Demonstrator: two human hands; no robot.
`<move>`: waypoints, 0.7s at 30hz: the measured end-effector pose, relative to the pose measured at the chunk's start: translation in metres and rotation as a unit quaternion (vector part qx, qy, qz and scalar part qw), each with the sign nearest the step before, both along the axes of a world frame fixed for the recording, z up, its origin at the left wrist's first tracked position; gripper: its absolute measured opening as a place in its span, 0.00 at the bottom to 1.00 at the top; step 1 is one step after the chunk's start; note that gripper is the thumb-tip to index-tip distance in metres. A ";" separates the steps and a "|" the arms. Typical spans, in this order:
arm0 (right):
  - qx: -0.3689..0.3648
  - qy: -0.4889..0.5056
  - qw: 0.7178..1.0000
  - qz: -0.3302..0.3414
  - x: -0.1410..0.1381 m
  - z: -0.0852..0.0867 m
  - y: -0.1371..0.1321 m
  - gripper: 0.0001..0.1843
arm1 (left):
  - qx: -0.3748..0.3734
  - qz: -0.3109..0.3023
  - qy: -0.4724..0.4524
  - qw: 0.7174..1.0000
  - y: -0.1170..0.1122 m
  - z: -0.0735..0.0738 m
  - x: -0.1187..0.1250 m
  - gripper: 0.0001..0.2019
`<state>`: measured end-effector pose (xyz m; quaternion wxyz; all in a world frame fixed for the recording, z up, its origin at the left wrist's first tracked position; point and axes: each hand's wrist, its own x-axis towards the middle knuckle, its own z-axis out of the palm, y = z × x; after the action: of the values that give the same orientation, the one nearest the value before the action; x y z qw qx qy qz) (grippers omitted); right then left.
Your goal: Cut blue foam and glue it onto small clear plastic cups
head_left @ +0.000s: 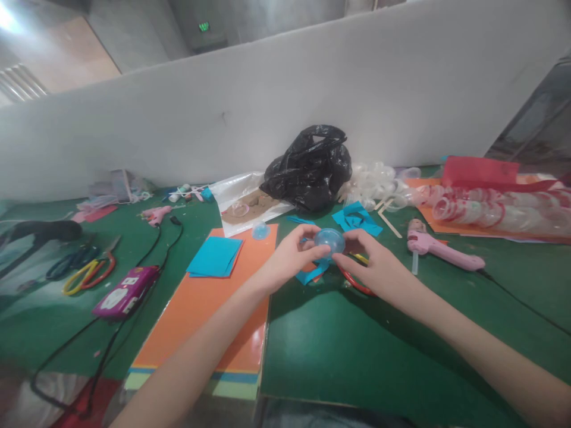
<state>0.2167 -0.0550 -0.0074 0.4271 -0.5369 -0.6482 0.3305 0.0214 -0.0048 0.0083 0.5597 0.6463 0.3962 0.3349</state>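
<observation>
Between my two hands is a small translucent blue plastic dome with a wide rim [331, 239], raised a little above the table. My left hand [298, 251] pinches its left side with thumb and fingers. On the right side, the fingertips of my right hand [364, 257] close on the rim. Scissors with red handles [359, 286] lie under my right hand, partly hidden by it. Cut blue paper scraps [307, 276] show below the dome. A similar blue dome [260, 230] rests on the orange sheets [223, 303], near a stack of blue paper squares [215, 257].
A pink glue gun [439, 246] with a cord lies at right, another pink glue gun [156, 214] at left. A purple power strip [127, 292], yellow-and-orange scissors [91, 273], a black plastic bag [312, 169] and clear plastic cups [504, 211] stand around on the green table [339, 362].
</observation>
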 end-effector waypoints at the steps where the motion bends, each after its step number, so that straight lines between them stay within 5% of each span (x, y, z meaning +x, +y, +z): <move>1: 0.005 0.000 1.000 -0.003 0.000 0.000 0.000 0.17 | 0.004 0.001 -0.004 1.000 0.000 0.000 0.000 0.24; 21: 0.045 0.001 0.999 0.007 0.000 0.004 0.000 0.17 | 0.019 -0.028 0.028 0.999 -0.001 0.000 -0.002 0.19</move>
<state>0.2169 -0.0551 -0.0030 0.4488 -0.5125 -0.6658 0.3044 0.0197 -0.0063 0.0080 0.5448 0.6770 0.3870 0.3084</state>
